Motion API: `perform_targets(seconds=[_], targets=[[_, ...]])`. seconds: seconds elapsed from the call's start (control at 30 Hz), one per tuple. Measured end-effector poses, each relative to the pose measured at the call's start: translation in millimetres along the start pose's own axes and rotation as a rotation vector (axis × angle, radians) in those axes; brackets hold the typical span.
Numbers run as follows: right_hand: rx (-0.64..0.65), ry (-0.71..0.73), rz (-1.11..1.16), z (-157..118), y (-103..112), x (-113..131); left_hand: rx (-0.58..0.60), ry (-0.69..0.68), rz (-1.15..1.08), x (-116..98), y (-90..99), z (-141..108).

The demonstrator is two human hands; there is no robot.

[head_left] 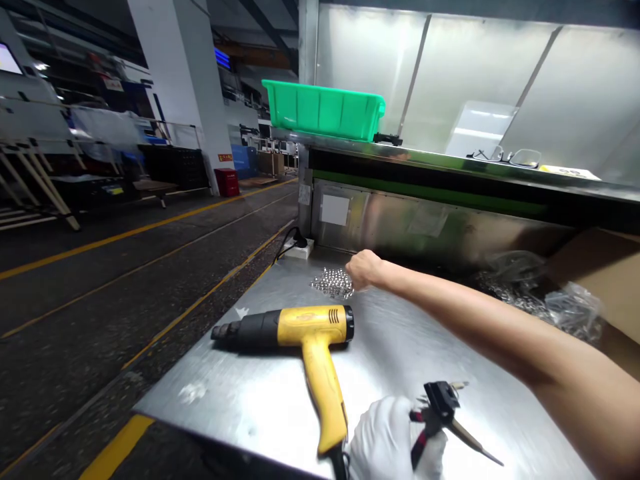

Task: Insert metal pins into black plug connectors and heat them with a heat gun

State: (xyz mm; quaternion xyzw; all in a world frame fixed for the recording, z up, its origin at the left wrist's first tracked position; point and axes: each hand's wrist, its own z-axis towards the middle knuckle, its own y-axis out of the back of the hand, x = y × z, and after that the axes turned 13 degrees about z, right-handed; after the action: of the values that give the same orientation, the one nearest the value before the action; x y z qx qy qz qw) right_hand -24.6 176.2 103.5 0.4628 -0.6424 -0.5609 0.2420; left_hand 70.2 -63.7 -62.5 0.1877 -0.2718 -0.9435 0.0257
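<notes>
My left hand (387, 440), in a white glove, is at the bottom of the view. It is closed around a tool with red-and-black handles (419, 447). A black block-like piece (442, 400) sits at the tool's upper end, and a brownish strip with a thin dark point sticks out to the lower right. My bare right hand (365, 269) reaches across the bench to the right edge of a pile of small shiny metal parts (333, 283). Its fingers are curled, and whatever they hold is hidden. A yellow heat gun (307, 327) lies between the pile and my gloved hand.
The metal bench (270, 393) carries a white socket box (299, 249) at its far left corner. Clear plastic bags (575, 307) of metal parts lie right, beside a cardboard box (600, 273). Above, a shelf holds a green bin (325, 110) and glasses (524, 158).
</notes>
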Motion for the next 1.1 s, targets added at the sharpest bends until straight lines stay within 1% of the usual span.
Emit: perform_targets(seconds=[0.1,0.17,0.23,0.3,0.4,0.5,0.57,0.6,0.63,0.67,0.7,0.77,0.83,0.87,0.9,0.97,1.03,1.1], targets=[[-0.042,-0.031,0.019,-9.0,7.9,-3.9,0.038,-0.014,-0.012,0.1,7.3,4.9],[-0.083,-0.062,0.043,-24.1,9.6,-13.3,0.073,-0.022,-0.028,-0.1,12.0,8.2],[-0.125,-0.096,0.069,-49.4,5.6,-27.3,0.102,-0.042,-0.048,0.0,14.0,12.0],[-0.163,-0.130,0.093,-85.1,-6.5,-43.1,0.120,-0.065,-0.045,1.7,13.2,16.7],[-0.191,-0.200,0.138,-150.5,-40.6,-66.4,0.151,-0.114,-0.040,8.2,12.9,23.7],[-0.183,-0.313,0.208,-218.0,-86.0,-88.7,0.232,-0.196,-0.074,8.6,22.9,24.3],[-0.172,-0.402,0.261,-258.8,-115.8,-103.9,0.351,-0.221,-0.102,-3.8,34.0,18.0],[-0.168,-0.444,0.287,-277.2,-129.6,-112.0,0.393,-0.205,-0.141,-15.2,39.6,12.5],[-0.165,-0.479,0.312,-293.9,-142.6,-120.3,0.477,-0.191,-0.207,-30.1,44.8,5.3],[-0.162,-0.508,0.337,-309.1,-154.8,-128.5,0.599,-0.179,-0.291,-48.1,49.2,-3.7],[-0.161,-0.528,0.362,-322.9,-166.1,-136.0,0.746,-0.160,-0.378,-68.7,52.5,-14.4],[-0.165,-0.546,0.411,-346.4,-186.0,-147.8,1.100,-0.111,-0.544,-115.1,53.1,-39.9],[-0.179,-0.544,0.458,-365.7,-202.3,-154.4,1.467,-0.012,-0.675,-163.0,42.4,-67.1],[-0.188,-0.540,0.481,-374.0,-209.4,-156.0,1.656,0.076,-0.738,-185.8,32.5,-79.7],[-0.199,-0.534,0.503,-381.4,-215.7,-156.9,1.833,0.195,-0.812,-207.2,20.1,-91.0],[-0.225,-0.523,0.547,-393.7,-225.9,-157.3,2.186,0.418,-0.972,-244.7,-9.1,-108.7],[-0.256,-0.519,0.587,-401.7,-232.5,-157.3,2.453,0.465,-1.027,-273.7,-39.0,-120.2],[-0.284,-0.528,0.620,-405.0,-235.6,-157.9,2.672,0.490,-1.074,-293.2,-65.5,-127.1]])
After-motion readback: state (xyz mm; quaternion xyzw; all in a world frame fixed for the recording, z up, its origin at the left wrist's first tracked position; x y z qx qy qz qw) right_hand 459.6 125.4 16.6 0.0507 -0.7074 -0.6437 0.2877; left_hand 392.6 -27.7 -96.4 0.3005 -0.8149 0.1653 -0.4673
